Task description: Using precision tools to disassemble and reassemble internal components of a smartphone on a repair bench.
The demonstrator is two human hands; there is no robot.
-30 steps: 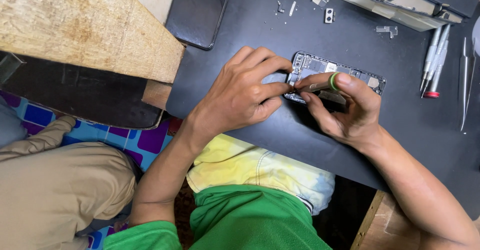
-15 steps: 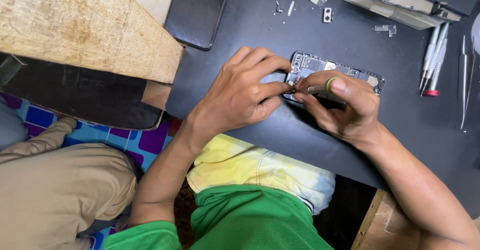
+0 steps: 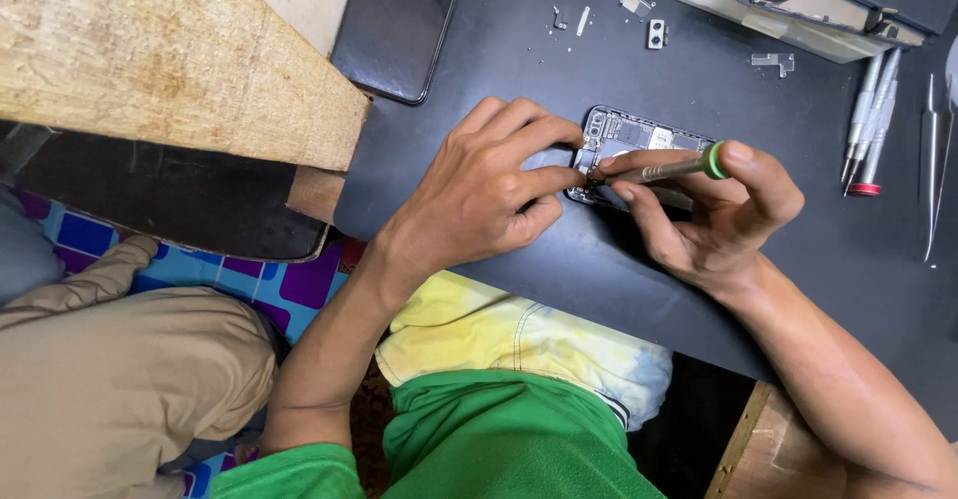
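Left hand: the left hand (image 3: 479,195) lies palm-down on the black work mat (image 3: 519,50), fingers curled together and pressed onto the near end of the opened smartphone with its bare circuit board showing (image 3: 644,140), pinning it flat.
Right hand: the right hand (image 3: 714,215) pinches a slim silver precision screwdriver with a green cap (image 3: 664,170); forefinger rests on the cap, thumb and middle finger pinch the shaft.
Phone: in the middle of the mat, between both hands, partly hidden under the fingers.
Tip: it meets the board at the phone's left end, right beside the left fingertips; the screw itself is too small to make out.
Doing it well: I'd say keep the driver in line with the screw, press lightly through the cap, and roll the shaft with the fingers only, so the bit does not slip.
Nearby: small loose metal brackets and parts (image 3: 654,32) lie further up the mat, a dark glass screen panel (image 3: 399,20) left of them, spare silver screwdrivers (image 3: 870,125) to the right.
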